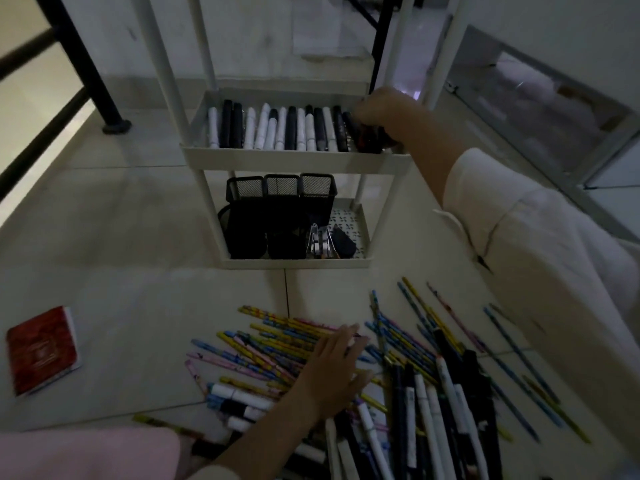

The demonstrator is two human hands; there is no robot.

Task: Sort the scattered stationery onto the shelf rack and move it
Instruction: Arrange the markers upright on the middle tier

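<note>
Handling: pencils (277, 341) light, stiff, likely to roll; take a bundle at mid-length
Look: patterned yellow, pink, blue shafts; loose markers (446, 393) black or white
Location: floor (121, 237), lower centre; shelf rack (291, 161) upper centre
Left grip (332, 372): flat, fingers straight, on pencils
Right grip (381, 107): at tray's right end; closure cannot be told

Pale tiled floor (121, 209), black metal leg (90, 69)

white rack (291, 161) | my black-and-white markers (277, 128) | black mesh holders (281, 188) | yellow, pink, blue patterned pencils (273, 336) | red notebook (41, 351)
</note>
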